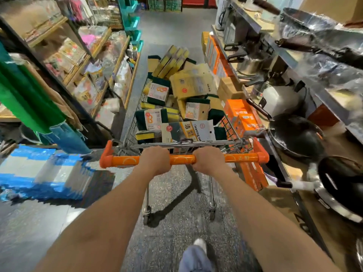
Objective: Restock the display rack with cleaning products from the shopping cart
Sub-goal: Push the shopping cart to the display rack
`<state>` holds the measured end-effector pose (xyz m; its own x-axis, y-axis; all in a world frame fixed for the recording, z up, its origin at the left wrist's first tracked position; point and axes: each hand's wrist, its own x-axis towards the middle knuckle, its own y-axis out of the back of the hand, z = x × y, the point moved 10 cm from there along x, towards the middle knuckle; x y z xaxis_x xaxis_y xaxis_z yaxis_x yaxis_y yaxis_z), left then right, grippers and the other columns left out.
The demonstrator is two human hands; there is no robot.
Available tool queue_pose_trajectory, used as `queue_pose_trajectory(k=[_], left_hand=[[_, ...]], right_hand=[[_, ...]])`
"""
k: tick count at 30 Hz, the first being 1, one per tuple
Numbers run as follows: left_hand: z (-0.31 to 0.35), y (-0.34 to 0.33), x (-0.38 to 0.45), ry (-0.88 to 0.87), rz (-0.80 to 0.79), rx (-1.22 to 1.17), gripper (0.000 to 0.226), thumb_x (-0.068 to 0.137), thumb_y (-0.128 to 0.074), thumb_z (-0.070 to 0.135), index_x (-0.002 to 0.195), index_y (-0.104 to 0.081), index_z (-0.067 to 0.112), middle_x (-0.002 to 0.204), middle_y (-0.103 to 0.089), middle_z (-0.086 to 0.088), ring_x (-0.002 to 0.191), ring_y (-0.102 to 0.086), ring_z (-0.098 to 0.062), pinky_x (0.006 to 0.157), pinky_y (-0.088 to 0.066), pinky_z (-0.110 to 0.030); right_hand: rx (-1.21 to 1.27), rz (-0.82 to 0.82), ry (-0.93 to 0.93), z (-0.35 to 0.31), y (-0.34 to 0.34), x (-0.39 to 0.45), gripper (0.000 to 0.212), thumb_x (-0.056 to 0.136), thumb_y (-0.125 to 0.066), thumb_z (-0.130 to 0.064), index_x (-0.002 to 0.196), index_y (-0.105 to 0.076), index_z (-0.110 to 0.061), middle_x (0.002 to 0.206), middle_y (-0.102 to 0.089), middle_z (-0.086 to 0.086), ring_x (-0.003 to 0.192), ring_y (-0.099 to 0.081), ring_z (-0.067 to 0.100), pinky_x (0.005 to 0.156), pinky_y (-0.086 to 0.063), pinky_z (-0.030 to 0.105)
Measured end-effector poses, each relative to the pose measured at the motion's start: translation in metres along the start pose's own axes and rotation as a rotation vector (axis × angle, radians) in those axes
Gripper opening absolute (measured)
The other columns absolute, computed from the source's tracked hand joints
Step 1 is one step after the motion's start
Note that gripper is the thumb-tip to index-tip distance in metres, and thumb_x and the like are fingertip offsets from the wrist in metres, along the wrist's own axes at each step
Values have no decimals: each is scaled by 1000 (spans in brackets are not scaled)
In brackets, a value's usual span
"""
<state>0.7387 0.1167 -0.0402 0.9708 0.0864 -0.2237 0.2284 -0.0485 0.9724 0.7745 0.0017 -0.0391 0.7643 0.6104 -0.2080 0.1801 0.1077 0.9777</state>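
A wire shopping cart [231, 132] stands in the aisle straight ahead, its orange handle bar [181, 159] across the middle of the view. My left hand [155, 160] and my right hand [209, 160] both grip that bar, a short gap between them. The basket is piled with several packs of yellow-and-green scrub sponges [155, 119], tan cardboard-backed packs [193, 84] and a flat pack printed "cleaning set" [196, 130]. Which shelving is the display rack, I cannot tell.
Wooden shelves of bagged goods [94, 75] line the left side. Metal shelving with woks and pans [298, 138] lines the right, with orange boxes [243, 116] beside the cart. Blue and white packs [45, 173] and green rolls [25, 95] jut out at left. Grey floor [174, 26] runs ahead.
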Motion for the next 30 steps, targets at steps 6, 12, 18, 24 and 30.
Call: queue_pose_trajectory(k=[6, 12, 18, 24, 30], left_hand=[[-23, 25, 106, 27, -22, -2, 18, 80, -57, 37, 84, -60, 20, 75, -55, 3, 72, -58, -19, 66, -49, -32], [-41, 48, 206, 52, -19, -2, 16, 80, -55, 30, 91, -61, 21, 90, -63, 0, 86, -61, -22, 71, -46, -35], [-58, 70, 304, 39, -35, -30, 13, 79, -55, 34, 87, -57, 23, 92, -64, 0, 87, -61, -22, 69, -44, -34], [-85, 92, 413, 27, -15, -14, 11, 79, -55, 33, 81, -56, 22, 82, -61, 0, 78, -60, -20, 62, -42, -31], [-127, 119, 534, 24, -13, -6, 10, 81, -54, 31, 83, -58, 22, 78, -57, 2, 75, -56, -20, 62, -41, -31]], right_hand=[[14, -129, 58, 46, 16, 114, 14, 81, -57, -32, 79, -54, -18, 74, -52, -2, 73, -53, 20, 66, -44, 31], [33, -205, 50, 116, 25, 209, 20, 77, -54, -38, 78, -57, -17, 76, -57, 0, 76, -58, 22, 67, -45, 32], [29, -155, 43, 170, 45, 301, 21, 81, -54, -37, 74, -57, -17, 76, -58, 0, 75, -59, 23, 66, -47, 31], [0, -99, -8, 212, 76, 399, 25, 82, -53, -35, 63, -44, -20, 70, -50, -1, 72, -53, 24, 64, -43, 32], [20, -73, -53, 247, 105, 513, 19, 80, -53, -32, 67, -45, -21, 74, -53, 0, 76, -56, 24, 67, -45, 33]])
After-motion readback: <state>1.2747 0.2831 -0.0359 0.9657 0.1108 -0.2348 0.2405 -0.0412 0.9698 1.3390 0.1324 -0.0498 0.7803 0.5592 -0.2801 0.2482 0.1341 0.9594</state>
